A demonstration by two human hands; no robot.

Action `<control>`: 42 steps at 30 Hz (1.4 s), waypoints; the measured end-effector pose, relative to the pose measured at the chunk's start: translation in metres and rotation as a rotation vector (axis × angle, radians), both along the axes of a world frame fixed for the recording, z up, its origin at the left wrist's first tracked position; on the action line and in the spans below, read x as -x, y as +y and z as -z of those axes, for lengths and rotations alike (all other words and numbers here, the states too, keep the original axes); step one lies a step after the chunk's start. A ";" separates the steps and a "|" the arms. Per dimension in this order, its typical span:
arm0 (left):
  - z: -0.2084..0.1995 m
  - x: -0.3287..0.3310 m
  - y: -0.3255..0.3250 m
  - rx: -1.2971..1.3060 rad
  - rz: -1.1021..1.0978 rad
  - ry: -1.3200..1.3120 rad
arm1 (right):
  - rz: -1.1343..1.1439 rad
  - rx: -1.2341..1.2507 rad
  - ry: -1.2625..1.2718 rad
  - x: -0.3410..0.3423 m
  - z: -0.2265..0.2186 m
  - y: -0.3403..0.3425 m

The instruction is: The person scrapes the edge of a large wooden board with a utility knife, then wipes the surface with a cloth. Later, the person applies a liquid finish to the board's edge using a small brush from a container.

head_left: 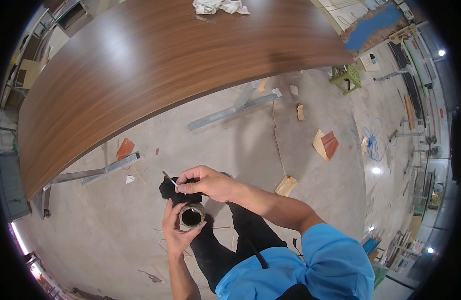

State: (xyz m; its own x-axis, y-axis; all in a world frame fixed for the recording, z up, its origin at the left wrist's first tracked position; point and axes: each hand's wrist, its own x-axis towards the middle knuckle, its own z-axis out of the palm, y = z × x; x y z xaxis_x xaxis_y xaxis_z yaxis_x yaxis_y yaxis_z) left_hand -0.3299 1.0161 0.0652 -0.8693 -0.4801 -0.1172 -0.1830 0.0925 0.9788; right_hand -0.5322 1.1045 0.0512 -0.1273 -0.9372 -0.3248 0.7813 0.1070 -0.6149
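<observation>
My left hand (pixel 176 231) is wrapped round a small round jar (pixel 185 223), its mouth facing up and dark inside. Above and just beyond the jar, my right hand (pixel 203 184) pinches a thin, pale stick-like tool (pixel 172 181) with a darker brownish tip. That tip points up and to the left, apart from the jar. Whether the tool is a small brush, I cannot tell. Behind my hands a black shoe (pixel 167 190) shows on the concrete floor.
A large brown wood-grain tabletop (pixel 190 55) spans the far side, with a white cloth (pixel 215 6) on it. Metal legs (pixel 235 111) show below its edge. Scraps of board (pixel 326 146), a green stool (pixel 346 79) and a blue coil (pixel 372 142) stand or lie on the floor.
</observation>
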 end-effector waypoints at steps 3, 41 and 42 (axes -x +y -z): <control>0.004 -0.006 -0.019 0.021 0.059 -0.013 | 0.022 -0.116 0.049 -0.008 0.006 -0.013; 0.017 -0.013 -0.104 0.311 -0.139 0.004 | 0.160 -0.369 1.254 -0.070 -0.062 -0.041; 0.017 -0.010 -0.102 0.311 -0.132 0.004 | 0.173 -0.366 1.233 -0.067 -0.059 -0.036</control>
State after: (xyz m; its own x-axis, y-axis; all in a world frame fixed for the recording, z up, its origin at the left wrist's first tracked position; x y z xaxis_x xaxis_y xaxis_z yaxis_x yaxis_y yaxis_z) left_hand -0.3203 0.9141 0.0483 -0.7975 -0.6008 0.0557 -0.2098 0.3627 0.9080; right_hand -0.4648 1.0685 0.1103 -0.6341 -0.7605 -0.1399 -0.2546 0.3761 -0.8909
